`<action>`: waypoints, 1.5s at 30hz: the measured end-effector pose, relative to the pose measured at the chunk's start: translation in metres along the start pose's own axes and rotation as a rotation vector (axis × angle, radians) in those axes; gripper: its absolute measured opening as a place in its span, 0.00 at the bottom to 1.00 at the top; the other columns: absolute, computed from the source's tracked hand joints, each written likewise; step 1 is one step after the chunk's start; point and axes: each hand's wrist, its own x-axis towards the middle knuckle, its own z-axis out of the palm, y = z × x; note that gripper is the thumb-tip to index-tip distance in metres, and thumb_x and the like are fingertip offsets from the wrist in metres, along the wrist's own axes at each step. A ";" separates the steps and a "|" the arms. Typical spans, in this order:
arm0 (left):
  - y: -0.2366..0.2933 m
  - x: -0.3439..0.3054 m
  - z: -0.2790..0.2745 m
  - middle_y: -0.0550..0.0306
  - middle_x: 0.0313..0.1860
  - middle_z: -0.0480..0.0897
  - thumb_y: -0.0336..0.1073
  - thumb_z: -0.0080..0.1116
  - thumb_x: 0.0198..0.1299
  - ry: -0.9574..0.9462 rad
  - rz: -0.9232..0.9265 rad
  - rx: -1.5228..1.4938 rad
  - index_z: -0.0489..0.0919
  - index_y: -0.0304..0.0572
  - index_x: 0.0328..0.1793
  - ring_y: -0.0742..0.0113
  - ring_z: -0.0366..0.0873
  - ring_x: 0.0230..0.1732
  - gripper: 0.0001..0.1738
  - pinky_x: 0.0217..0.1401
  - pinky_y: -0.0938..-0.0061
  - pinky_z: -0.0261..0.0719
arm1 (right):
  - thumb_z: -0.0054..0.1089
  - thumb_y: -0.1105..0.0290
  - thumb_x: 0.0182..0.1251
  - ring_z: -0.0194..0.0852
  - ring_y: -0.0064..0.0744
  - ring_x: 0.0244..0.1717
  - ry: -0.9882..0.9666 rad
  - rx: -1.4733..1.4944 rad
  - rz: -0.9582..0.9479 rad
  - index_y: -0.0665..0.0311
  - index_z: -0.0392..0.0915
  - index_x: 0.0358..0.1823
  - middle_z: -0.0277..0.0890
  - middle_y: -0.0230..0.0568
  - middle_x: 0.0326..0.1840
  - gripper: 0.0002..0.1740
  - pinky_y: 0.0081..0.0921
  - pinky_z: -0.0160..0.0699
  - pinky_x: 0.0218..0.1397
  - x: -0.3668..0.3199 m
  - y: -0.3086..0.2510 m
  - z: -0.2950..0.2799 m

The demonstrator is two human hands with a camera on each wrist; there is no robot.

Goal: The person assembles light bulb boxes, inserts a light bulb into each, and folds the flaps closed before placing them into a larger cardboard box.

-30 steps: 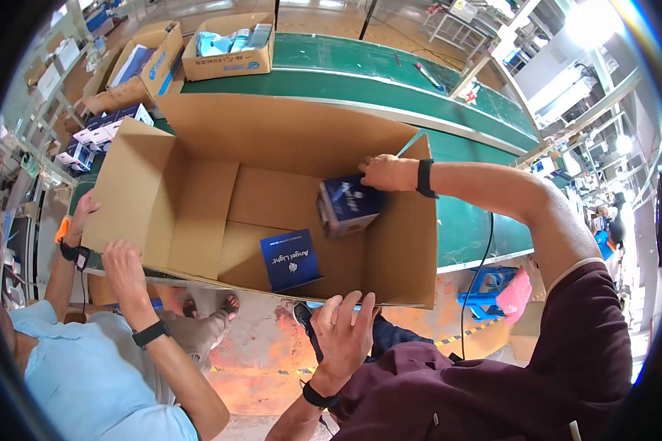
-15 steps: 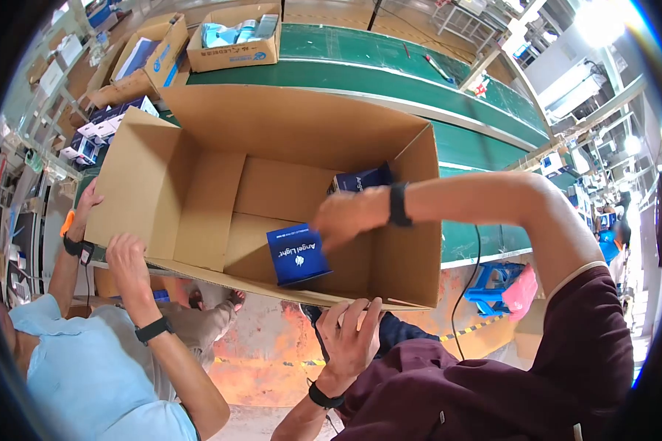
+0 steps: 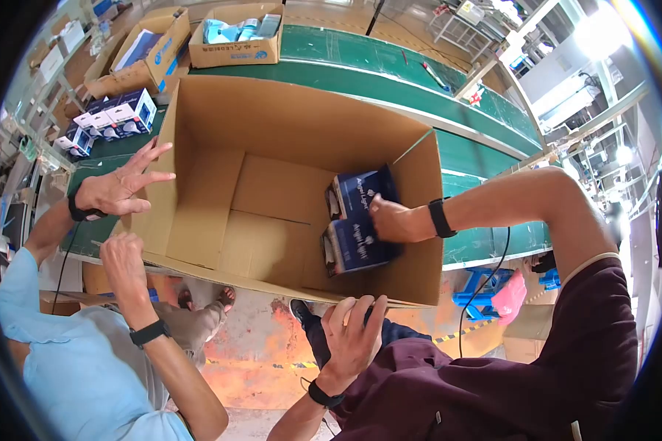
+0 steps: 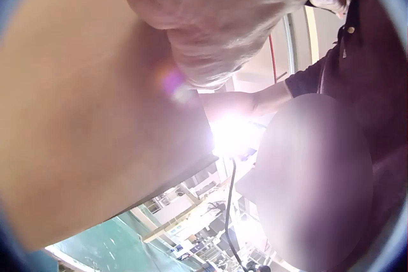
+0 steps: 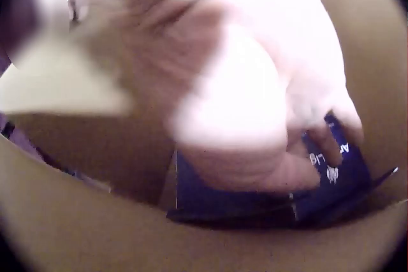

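Observation:
A large open cardboard carton [image 3: 265, 235] takes up the middle of the head view. My left hand [image 3: 354, 331] grips its near rim, fingers bent at the edge; the left wrist view shows the left hand [image 4: 210, 10] up against the cardboard. Down inside, my right hand [image 3: 399, 222] holds the nearer blue Angel Light box [image 3: 354, 250] at its far edge. A second blue box [image 3: 354, 189] stands right beside it, toward the far wall. In the right wrist view, bent fingers [image 5: 325, 144] and thumb rest on the blue box's printed face [image 5: 354, 173].
Another person's spread hand [image 3: 121, 184] is at the carton's left end, their other hand [image 3: 125, 264] at its near left corner. White-and-blue boxes [image 3: 129, 114] stand on the green bench [image 3: 485, 228]. Two smaller cartons, one with light-blue packets [image 3: 235, 53], sit at the back.
My right hand went from the far blue box to the near one, which is now shifted right and lined up beside it. The other person's far hand lifted off the carton, fingers spread.

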 end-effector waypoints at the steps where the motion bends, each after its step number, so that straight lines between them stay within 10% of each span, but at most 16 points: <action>1: 0.001 0.001 0.001 0.67 0.58 0.81 0.38 0.82 0.53 0.012 0.000 -0.001 0.86 0.56 0.62 0.57 0.70 0.64 0.28 0.63 0.58 0.69 | 0.66 0.58 0.73 0.88 0.41 0.62 -0.075 -0.164 0.066 0.55 0.90 0.53 0.90 0.37 0.59 0.15 0.60 0.82 0.61 -0.009 0.002 0.008; 5: 0.003 -0.001 0.007 0.65 0.58 0.81 0.37 0.77 0.60 0.034 -0.022 -0.004 0.86 0.56 0.63 0.60 0.71 0.65 0.23 0.64 0.59 0.69 | 0.65 0.61 0.71 0.84 0.52 0.62 0.250 0.621 0.107 0.61 0.87 0.53 0.87 0.46 0.53 0.16 0.57 0.79 0.60 0.012 0.031 0.007; 8: 0.002 0.004 0.006 0.66 0.57 0.81 0.39 0.79 0.58 0.029 -0.020 0.023 0.86 0.57 0.62 0.60 0.71 0.65 0.24 0.63 0.58 0.70 | 0.64 0.50 0.72 0.86 0.56 0.60 0.475 0.554 0.163 0.63 0.83 0.62 0.86 0.51 0.55 0.28 0.62 0.78 0.63 0.065 0.041 -0.002; 14: 0.009 0.004 0.000 0.68 0.57 0.82 0.38 0.87 0.46 -0.003 -0.043 0.057 0.88 0.57 0.58 0.55 0.69 0.63 0.29 0.68 0.55 0.68 | 0.66 0.28 0.64 0.90 0.55 0.52 -0.066 0.639 0.387 0.63 0.89 0.59 0.90 0.46 0.53 0.44 0.49 0.87 0.51 0.079 0.103 0.005; 17: 0.009 -0.004 0.001 0.67 0.57 0.82 0.38 0.86 0.46 0.019 -0.073 0.039 0.88 0.57 0.58 0.54 0.69 0.63 0.29 0.68 0.55 0.67 | 0.63 0.25 0.64 0.90 0.59 0.40 0.186 0.638 0.478 0.64 0.92 0.48 0.91 0.45 0.43 0.44 0.51 0.87 0.41 0.092 0.113 0.051; 18: 0.011 -0.006 0.004 0.67 0.57 0.82 0.38 0.86 0.47 0.032 -0.082 0.032 0.89 0.56 0.58 0.54 0.69 0.63 0.29 0.68 0.55 0.67 | 0.62 0.24 0.64 0.89 0.55 0.51 0.180 0.617 0.481 0.66 0.90 0.51 0.89 0.46 0.48 0.45 0.48 0.87 0.47 0.097 0.098 0.042; 24: 0.006 0.008 0.006 0.65 0.59 0.82 0.36 0.75 0.63 0.044 -0.065 0.010 0.87 0.56 0.63 0.57 0.75 0.64 0.22 0.63 0.59 0.71 | 0.66 0.38 0.65 0.75 0.47 0.70 0.489 0.117 -0.017 0.52 0.90 0.55 0.86 0.40 0.58 0.30 0.68 0.65 0.70 0.091 -0.038 -0.028; 25: 0.003 0.008 0.008 0.64 0.61 0.82 0.35 0.74 0.60 0.042 -0.056 -0.006 0.86 0.55 0.64 0.58 0.74 0.65 0.24 0.65 0.59 0.70 | 0.62 0.44 0.70 0.76 0.50 0.71 0.104 0.141 0.014 0.49 0.92 0.54 0.87 0.42 0.60 0.23 0.76 0.65 0.69 0.101 -0.040 -0.042; 28: 0.006 0.001 0.002 0.65 0.61 0.81 0.34 0.74 0.57 0.001 -0.045 0.020 0.86 0.54 0.64 0.59 0.73 0.64 0.26 0.65 0.60 0.70 | 0.60 0.53 0.71 0.76 0.73 0.68 0.046 0.082 0.224 0.62 0.90 0.60 0.85 0.56 0.63 0.26 0.85 0.67 0.66 0.112 -0.018 0.010; 37: 0.020 0.017 0.010 0.62 0.58 0.82 0.36 0.75 0.62 -0.041 -0.052 0.017 0.86 0.50 0.62 0.55 0.76 0.60 0.21 0.60 0.56 0.72 | 0.63 0.53 0.71 0.66 0.56 0.79 0.163 0.315 0.154 0.62 0.75 0.75 0.75 0.53 0.72 0.34 0.70 0.75 0.68 0.092 0.006 0.025; 39: 0.019 0.018 0.018 0.61 0.59 0.83 0.33 0.67 0.61 -0.042 -0.044 0.082 0.87 0.52 0.63 0.54 0.75 0.62 0.22 0.62 0.55 0.74 | 0.63 0.51 0.75 0.75 0.54 0.74 0.618 0.434 0.151 0.62 0.75 0.75 0.77 0.51 0.72 0.34 0.58 0.80 0.69 0.068 0.004 0.044; 41: 0.018 0.024 0.018 0.57 0.61 0.83 0.35 0.75 0.62 -0.048 -0.056 -0.020 0.89 0.46 0.60 0.47 0.74 0.61 0.19 0.62 0.54 0.73 | 0.62 0.51 0.78 0.82 0.57 0.67 0.435 0.988 0.262 0.63 0.75 0.75 0.82 0.52 0.69 0.33 0.48 0.82 0.67 -0.016 0.022 -0.043; 45: 0.039 0.038 0.012 0.55 0.62 0.84 0.32 0.75 0.62 -0.070 -0.102 -0.040 0.89 0.43 0.58 0.43 0.73 0.65 0.17 0.65 0.53 0.74 | 0.66 0.62 0.78 0.88 0.50 0.61 1.008 1.127 0.438 0.64 0.81 0.70 0.87 0.52 0.62 0.24 0.43 0.87 0.61 -0.143 0.022 -0.017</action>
